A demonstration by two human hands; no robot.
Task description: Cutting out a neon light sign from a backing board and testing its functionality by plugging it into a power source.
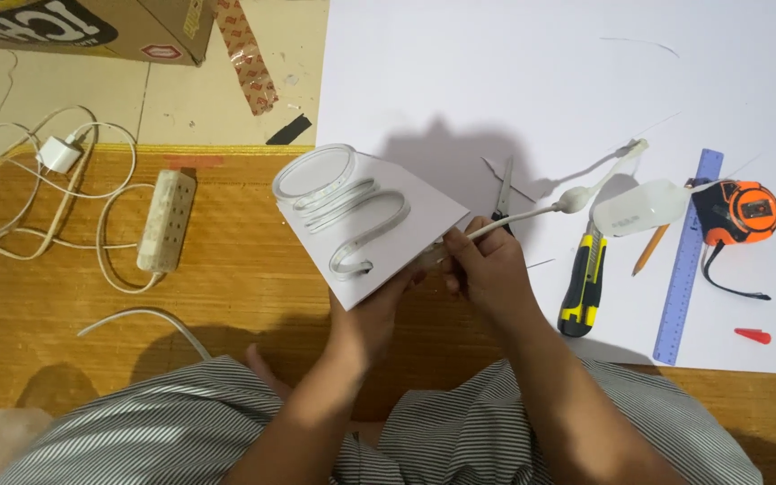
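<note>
We look down on a woven mat [226, 296] on the floor, and over its right part lies a large white sheet [514, 81], the biggest thing in view. At the top left stands a cardboard box [92, 27], with a strip of printed tape [246, 54] beside it.

Next in size is the small white card [406, 242] that we hold tilted above the mat's edge. A clear light strip [343, 202] snakes across its face, looped at the upper left end. Our left hand [374, 314] supports the card from underneath; its fingers are hidden beneath the card, so we cannot tell how they are set. Our right hand [487, 265] sits at the card's right corner, its fingers pinched narrow on the white cable [532, 214] just where it meets the card.

That cable runs right across the sheet to a white adapter [639, 208]. Near it lie a blue ruler [689, 260], a yellow-and-black utility knife [583, 287], an orange tape measure [743, 211], a pair of scissors [503, 193] just above our right hand, a pencil [650, 250], and a small red cap [753, 335].

Well apart on the left, a white power strip [166, 220] rests on the mat, with a white charger [58, 154] and its tangled cords [11, 224] beside it.
</note>
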